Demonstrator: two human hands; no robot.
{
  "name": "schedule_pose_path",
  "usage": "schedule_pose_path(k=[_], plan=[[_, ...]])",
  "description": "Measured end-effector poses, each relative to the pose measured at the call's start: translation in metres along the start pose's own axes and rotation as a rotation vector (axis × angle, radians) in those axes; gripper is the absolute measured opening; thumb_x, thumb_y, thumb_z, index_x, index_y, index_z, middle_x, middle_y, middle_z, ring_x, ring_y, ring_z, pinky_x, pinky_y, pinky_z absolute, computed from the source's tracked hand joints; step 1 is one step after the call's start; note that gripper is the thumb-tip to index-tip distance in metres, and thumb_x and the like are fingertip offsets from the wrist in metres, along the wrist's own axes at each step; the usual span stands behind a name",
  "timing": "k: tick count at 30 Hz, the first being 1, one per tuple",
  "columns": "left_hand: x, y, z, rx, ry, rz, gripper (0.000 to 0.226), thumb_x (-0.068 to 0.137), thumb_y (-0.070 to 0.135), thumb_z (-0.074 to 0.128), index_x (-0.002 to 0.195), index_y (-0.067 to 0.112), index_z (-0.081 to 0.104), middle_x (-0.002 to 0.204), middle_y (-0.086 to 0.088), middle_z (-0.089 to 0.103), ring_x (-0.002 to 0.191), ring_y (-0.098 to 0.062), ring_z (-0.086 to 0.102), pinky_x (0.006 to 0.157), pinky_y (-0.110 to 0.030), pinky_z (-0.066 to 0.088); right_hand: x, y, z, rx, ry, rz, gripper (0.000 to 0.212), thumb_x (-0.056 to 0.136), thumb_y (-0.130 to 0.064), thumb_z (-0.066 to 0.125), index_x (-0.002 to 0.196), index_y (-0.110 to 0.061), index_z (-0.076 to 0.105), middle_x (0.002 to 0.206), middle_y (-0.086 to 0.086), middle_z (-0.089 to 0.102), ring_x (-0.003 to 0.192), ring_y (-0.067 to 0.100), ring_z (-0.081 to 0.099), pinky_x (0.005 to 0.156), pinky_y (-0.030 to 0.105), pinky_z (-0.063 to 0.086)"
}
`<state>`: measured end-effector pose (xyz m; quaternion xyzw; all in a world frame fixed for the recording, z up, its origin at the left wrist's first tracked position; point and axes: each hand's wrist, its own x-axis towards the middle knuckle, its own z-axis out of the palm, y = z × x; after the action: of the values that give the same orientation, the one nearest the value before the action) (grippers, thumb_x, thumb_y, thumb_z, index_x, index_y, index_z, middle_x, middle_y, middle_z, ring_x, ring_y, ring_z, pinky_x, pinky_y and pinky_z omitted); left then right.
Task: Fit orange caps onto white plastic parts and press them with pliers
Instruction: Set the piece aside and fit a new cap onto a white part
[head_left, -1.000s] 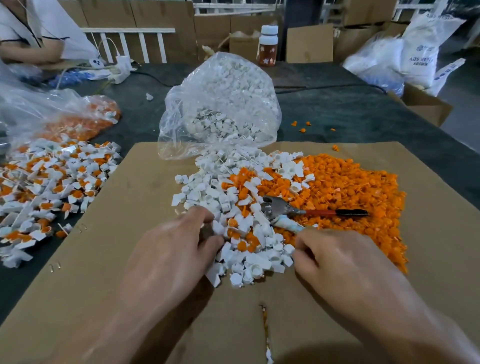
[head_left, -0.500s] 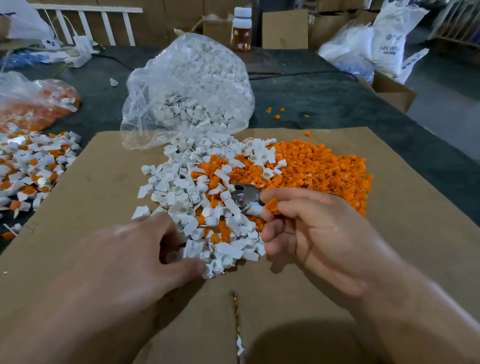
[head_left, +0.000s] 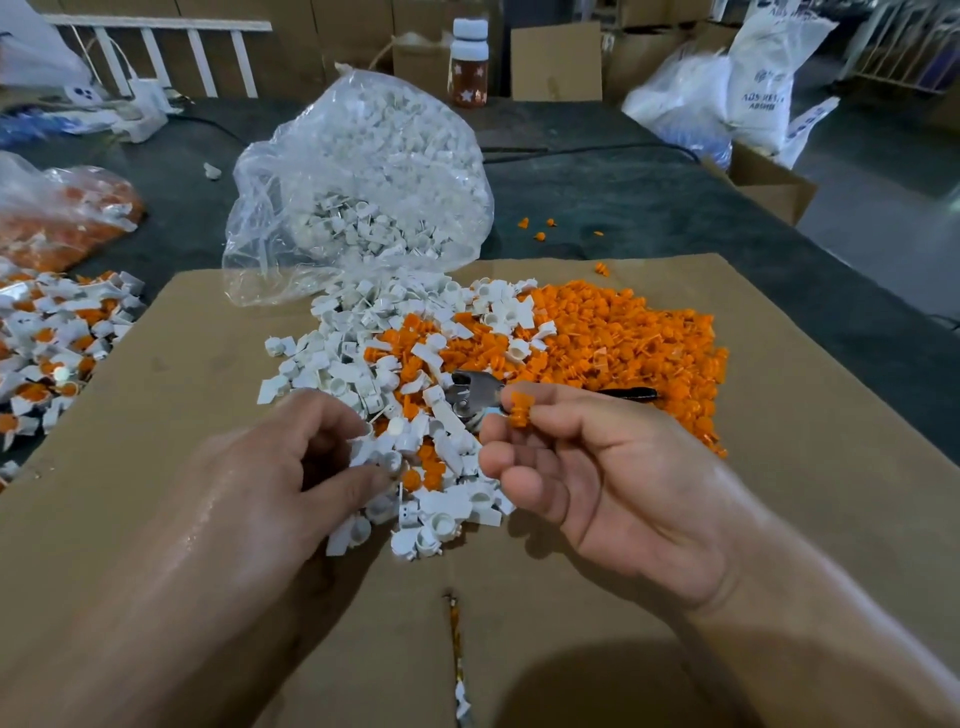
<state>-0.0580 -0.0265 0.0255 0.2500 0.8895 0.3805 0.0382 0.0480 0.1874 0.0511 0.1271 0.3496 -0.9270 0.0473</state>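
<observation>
The right hand (head_left: 613, 467) pinched one orange cap (head_left: 521, 409) between thumb and forefinger, its other fingers loosely curled, just above the mixed heap. The left hand (head_left: 280, 467) was curled into the white parts (head_left: 363, 364), thumb and forefinger apparently closing on a white part (head_left: 387, 460) at the near edge of the heap. The pliers (head_left: 470, 389) lay on the heap between the hands and the orange caps (head_left: 623, 338), their head showing and much of the handle hidden behind the right hand.

The cap was held only by its edges, so it could likely slip or twist out and be lost among the loose caps below. If it met the white part tilted, it would probably seat crooked and the pliers could crush it. Both hands were occupied, so reaching for the half-buried pliers risked scattering parts off the cardboard (head_left: 156, 415).

A white sack (head_left: 763, 78) at the far right read "ABS RES", the rest cut off; a smaller line under it was too blurred to read. The bottle (head_left: 469, 67) showed white stars but no legible words.
</observation>
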Motion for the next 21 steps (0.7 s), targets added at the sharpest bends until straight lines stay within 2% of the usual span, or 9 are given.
schedule_pose_path(k=[2, 4, 6, 10, 15, 18, 21], plan=[[-0.001, 0.0, 0.002, -0.047, -0.007, 0.011, 0.04, 0.065, 0.072, 0.053, 0.094, 0.046, 0.061, 0.078, 0.016, 0.07, 0.068, -0.01, 0.067, 0.059, -0.044, 0.054, 0.0, 0.0, 0.0, 0.008, 0.001, -0.005, 0.031, 0.093, 0.002, 0.041, 0.123, -0.004, 0.047, 0.083, 0.026, 0.067, 0.065, 0.032, 0.071, 0.048, 0.028, 0.057], [0.0, 0.001, 0.005, 0.001, 0.012, 0.059, 0.034, 0.072, 0.07, 0.047, 0.093, 0.046, 0.061, 0.081, 0.02, 0.067, 0.069, -0.004, 0.062, 0.055, -0.037, 0.049, -0.001, -0.001, -0.001, 0.004, 0.004, -0.015, 0.036, 0.089, 0.002, 0.044, 0.124, -0.005, 0.049, 0.083, 0.025, 0.068, 0.064, 0.031, 0.071, 0.047, 0.028, 0.057], [0.001, 0.005, 0.007, 0.039, 0.075, 0.109, 0.028, 0.078, 0.065, 0.045, 0.092, 0.046, 0.06, 0.091, 0.028, 0.062, 0.079, 0.003, 0.057, 0.055, -0.028, 0.042, -0.001, -0.001, -0.002, -0.015, 0.002, -0.026, 0.038, 0.088, 0.002, 0.045, 0.124, -0.006, 0.053, 0.083, 0.024, 0.068, 0.064, 0.03, 0.071, 0.047, 0.028, 0.056], [-0.003, 0.013, 0.01, 0.013, 0.216, 0.161, 0.026, 0.083, 0.061, 0.043, 0.092, 0.044, 0.061, 0.098, 0.033, 0.06, 0.089, 0.013, 0.054, 0.059, -0.023, 0.04, 0.0, -0.001, -0.004, -0.033, -0.007, -0.027, 0.032, 0.09, 0.001, 0.046, 0.12, -0.002, 0.058, 0.083, 0.023, 0.068, 0.066, 0.029, 0.071, 0.047, 0.027, 0.056], [-0.01, 0.017, 0.016, -0.134, 0.266, 0.179, 0.016, 0.092, 0.057, 0.056, 0.098, 0.044, 0.063, 0.082, 0.023, 0.069, 0.073, 0.003, 0.064, 0.048, -0.022, 0.047, -0.001, 0.0, -0.004, -0.074, -0.025, -0.067, 0.043, 0.079, -0.001, 0.053, 0.122, -0.004, 0.053, 0.082, 0.022, 0.068, 0.065, 0.028, 0.07, 0.047, 0.026, 0.055], [-0.013, 0.022, 0.021, -0.357, 0.202, 0.17, 0.014, 0.086, 0.048, 0.062, 0.097, 0.04, 0.067, 0.076, 0.011, 0.071, 0.063, -0.004, 0.066, 0.051, -0.014, 0.051, -0.002, 0.001, -0.004, -0.139, -0.047, -0.082, 0.035, 0.089, 0.0, 0.051, 0.123, -0.007, 0.052, 0.082, 0.02, 0.068, 0.063, 0.026, 0.069, 0.046, 0.026, 0.055], [-0.016, 0.026, 0.025, -0.523, 0.133, 0.145, 0.017, 0.081, 0.047, 0.067, 0.095, 0.038, 0.069, 0.075, 0.006, 0.072, 0.06, -0.005, 0.065, 0.054, -0.013, 0.051, -0.001, 0.005, -0.004, -0.231, -0.077, -0.121, 0.025, 0.096, -0.007, 0.052, 0.121, -0.011, 0.055, 0.085, 0.019, 0.067, 0.064, 0.026, 0.069, 0.048, 0.028, 0.055]])
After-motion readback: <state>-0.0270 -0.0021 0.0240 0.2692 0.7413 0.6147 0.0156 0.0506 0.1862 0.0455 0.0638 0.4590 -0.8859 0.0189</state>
